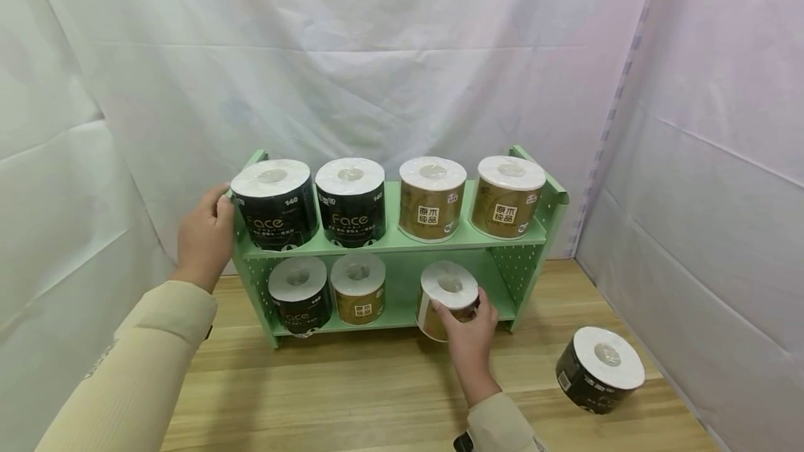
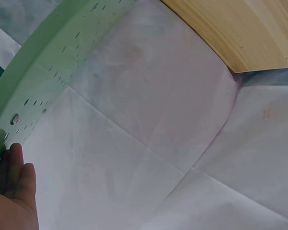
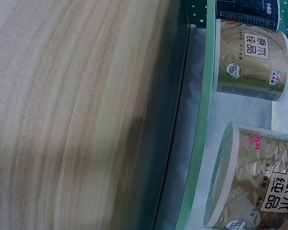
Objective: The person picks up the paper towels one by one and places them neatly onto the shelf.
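Note:
My right hand (image 1: 472,335) holds a gold-wrapped toilet paper roll (image 1: 449,283), thumb on its front and fingers round its right side. The roll leans slightly at the front of the lower level of a green two-level shelf (image 1: 389,243). In the right wrist view this roll (image 3: 259,182) shows its printed side. My left hand (image 1: 204,236) holds the shelf's left side panel near its upper front edge. In the left wrist view, fingers (image 2: 25,187) lie along the panel's outer face; the thumb is out of sight there. Left of the held roll stand another gold roll (image 1: 359,302) and a black-wrapped roll (image 1: 301,309).
On the top level stand two black rolls (image 1: 279,218) (image 1: 352,215) and two gold rolls (image 1: 432,211) (image 1: 507,208). Another black roll (image 1: 593,379) is on the wooden table (image 1: 339,396) at the right. White cloth (image 1: 352,75) hangs behind and at both sides.

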Available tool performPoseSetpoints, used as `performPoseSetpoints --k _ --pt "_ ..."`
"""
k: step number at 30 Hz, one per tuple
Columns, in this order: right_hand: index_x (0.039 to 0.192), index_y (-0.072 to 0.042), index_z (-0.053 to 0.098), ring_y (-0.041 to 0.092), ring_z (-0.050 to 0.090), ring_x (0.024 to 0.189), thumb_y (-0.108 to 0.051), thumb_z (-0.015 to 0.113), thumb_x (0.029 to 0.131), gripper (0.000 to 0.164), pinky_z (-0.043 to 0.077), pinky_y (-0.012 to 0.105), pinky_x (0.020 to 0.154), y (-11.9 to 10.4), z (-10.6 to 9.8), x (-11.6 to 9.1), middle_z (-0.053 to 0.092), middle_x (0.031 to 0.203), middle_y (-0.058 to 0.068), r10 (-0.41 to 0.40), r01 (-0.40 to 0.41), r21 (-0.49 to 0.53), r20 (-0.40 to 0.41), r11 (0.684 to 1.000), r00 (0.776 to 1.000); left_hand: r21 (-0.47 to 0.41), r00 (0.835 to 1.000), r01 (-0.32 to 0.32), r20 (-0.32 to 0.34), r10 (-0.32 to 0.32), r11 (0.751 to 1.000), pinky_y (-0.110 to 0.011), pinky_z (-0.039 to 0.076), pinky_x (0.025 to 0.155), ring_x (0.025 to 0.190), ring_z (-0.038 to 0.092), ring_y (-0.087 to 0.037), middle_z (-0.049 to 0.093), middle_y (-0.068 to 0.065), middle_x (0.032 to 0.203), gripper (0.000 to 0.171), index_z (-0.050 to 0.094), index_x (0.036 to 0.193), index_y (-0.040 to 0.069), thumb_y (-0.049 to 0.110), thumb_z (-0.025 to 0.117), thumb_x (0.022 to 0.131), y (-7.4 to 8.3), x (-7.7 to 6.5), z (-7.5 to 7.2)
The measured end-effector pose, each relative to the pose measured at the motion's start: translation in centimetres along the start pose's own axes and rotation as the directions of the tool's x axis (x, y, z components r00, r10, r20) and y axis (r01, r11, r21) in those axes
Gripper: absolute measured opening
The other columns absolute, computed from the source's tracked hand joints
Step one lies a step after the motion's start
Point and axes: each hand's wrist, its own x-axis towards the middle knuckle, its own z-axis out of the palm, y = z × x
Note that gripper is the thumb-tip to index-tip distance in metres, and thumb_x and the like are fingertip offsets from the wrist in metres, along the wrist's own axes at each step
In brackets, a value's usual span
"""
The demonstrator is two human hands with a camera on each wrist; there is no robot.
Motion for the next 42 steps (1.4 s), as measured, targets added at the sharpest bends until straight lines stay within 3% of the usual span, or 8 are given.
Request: performPoseSetpoints --k 23,42 --pt "0.144 0.000 0.037 0.037 0.040 0.125 -0.030 0.086 0.073 0.091 0.039 0.051 0.103 0.5 1.6 0.3 0.033 0.136 0.023 0.028 -0.027 -0.040 0.017 0.999 0.999 0.004 1.000 0.006 -0.005 -0.006 1.000 -0.063 0.038 0.095 0.119 0.049 -0.046 0.047 -0.024 0.141 0.055 0.039 0.148 0.014 0.036 0.019 0.102 0.1 0.0 0.0" --pt "0.142 0.000 0.039 0.036 0.040 0.123 -0.025 0.086 0.072 0.088 0.037 0.053 0.104 0.7 3.5 0.4 0.033 0.134 0.022 -0.012 0.012 0.011 -0.005 1.000 1.000 0.003 1.000 0.008 -0.006 -0.008 1.000 -0.063 0.038 0.095 0.119 0.048 -0.046 0.046 -0.024 0.142 0.055 0.039 0.148 0.014 0.035 0.019 0.102 0.1 0.0 0.1"
